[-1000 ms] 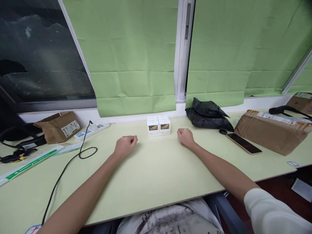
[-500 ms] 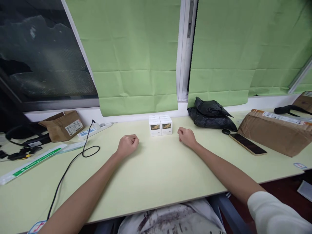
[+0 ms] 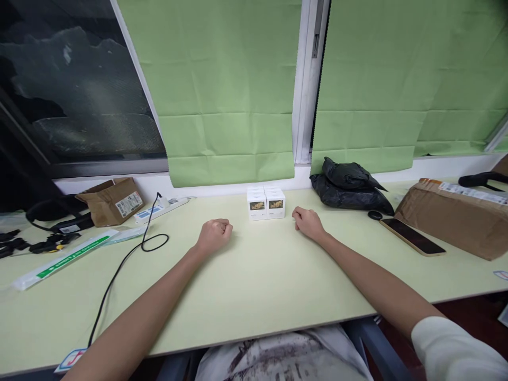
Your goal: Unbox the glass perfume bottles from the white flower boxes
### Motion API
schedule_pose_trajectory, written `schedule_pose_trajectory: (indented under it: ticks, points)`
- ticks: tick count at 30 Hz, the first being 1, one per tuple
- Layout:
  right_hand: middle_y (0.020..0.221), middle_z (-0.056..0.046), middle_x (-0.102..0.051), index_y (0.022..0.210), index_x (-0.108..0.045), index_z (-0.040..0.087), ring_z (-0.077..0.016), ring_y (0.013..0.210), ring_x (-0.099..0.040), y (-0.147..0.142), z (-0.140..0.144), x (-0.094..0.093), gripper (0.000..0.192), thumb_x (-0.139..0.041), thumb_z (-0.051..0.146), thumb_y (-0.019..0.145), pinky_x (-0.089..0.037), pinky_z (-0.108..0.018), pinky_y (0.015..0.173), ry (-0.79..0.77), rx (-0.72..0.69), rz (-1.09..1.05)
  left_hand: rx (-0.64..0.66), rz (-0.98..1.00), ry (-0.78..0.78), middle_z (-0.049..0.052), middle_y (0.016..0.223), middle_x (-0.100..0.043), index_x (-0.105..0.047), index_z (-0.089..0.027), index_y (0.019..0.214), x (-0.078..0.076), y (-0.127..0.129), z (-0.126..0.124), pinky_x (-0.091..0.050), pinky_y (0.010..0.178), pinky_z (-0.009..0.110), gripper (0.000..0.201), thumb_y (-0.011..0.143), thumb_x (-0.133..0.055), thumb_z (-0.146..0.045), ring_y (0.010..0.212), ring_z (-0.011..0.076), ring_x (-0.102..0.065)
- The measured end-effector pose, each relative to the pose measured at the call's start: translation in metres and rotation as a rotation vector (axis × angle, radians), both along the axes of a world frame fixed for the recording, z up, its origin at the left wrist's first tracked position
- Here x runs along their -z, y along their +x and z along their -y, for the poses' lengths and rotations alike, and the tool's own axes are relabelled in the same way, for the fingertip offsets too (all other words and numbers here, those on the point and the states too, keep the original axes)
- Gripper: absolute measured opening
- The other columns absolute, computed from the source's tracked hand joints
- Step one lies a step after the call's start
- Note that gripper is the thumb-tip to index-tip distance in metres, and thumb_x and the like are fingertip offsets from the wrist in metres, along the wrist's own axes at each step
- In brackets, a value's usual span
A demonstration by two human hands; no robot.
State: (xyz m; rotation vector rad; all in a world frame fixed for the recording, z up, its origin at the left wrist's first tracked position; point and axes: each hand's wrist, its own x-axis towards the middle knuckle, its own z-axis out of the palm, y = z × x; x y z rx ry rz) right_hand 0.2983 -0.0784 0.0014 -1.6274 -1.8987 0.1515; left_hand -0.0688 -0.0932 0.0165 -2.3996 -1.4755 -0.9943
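Note:
Small white boxes (image 3: 266, 206) with dark-and-gold pictures on their fronts stand in two columns at the middle of the table, several of them one behind another. My left hand (image 3: 215, 235) rests as a fist on the tabletop, left of the boxes and apart from them. To their right, my right hand (image 3: 308, 222) is also curled closed, close by the boxes but not touching. Nothing shows in either hand.
Along the left lie an open cardboard box (image 3: 113, 202), a power strip (image 3: 161, 209), a black cable (image 3: 119, 270) and a long plastic packet (image 3: 67, 259). On the right are black plastic bags (image 3: 351, 190), a phone (image 3: 413, 237) and a brown parcel (image 3: 456, 217). Green blinds (image 3: 230, 95) hang behind.
The view has turned slightly left, so everything appears shifted a little to the right. Both hands stay closed in about the same places on the table, and the boxes have not moved.

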Motion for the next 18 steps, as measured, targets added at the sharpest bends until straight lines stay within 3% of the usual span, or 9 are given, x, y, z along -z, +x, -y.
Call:
schedule_pose_trajectory:
  ticks: [5, 10, 18]
  points:
    - [0.058, 0.005, -0.069, 0.093, -0.068, 0.025, -0.0164, 0.07, -0.064, 0.0, -0.002, 0.001, 0.027, -0.043, 0.017, 0.097, -0.038, -0.023, 0.071, -0.009, -0.019, 0.007, 0.046, -0.039, -0.008, 0.002, 0.075, -0.071, -0.047, -0.018, 0.046, 0.001, 0.003, 0.002, -0.034, 0.058, 0.029, 0.047, 0.093, -0.044, -0.022, 0.057, 0.0129, -0.054]
    - [0.059, 0.005, -0.069, 0.097, -0.069, 0.024, -0.0168, 0.071, -0.064, 0.0, -0.001, 0.001, 0.028, -0.043, 0.018, 0.098, -0.039, -0.024, 0.073, -0.031, -0.012, 0.013, 0.082, -0.068, 0.001, 0.005, 0.093, -0.074, -0.068, -0.021, 0.065, -0.004, 0.006, 0.004, -0.043, 0.066, 0.03, 0.05, 0.104, -0.039, -0.033, 0.08, 0.0176, -0.065]
    - [0.06, 0.005, -0.07, 0.097, -0.069, 0.024, -0.0164, 0.071, -0.064, -0.002, 0.0, 0.0, 0.028, -0.042, 0.016, 0.098, -0.037, -0.023, 0.072, -0.031, -0.031, 0.03, 0.19, -0.094, 0.024, 0.007, 0.099, -0.069, -0.069, -0.021, 0.078, -0.006, 0.011, 0.005, -0.047, 0.084, 0.036, 0.046, 0.108, -0.037, -0.035, 0.091, 0.0212, -0.063]
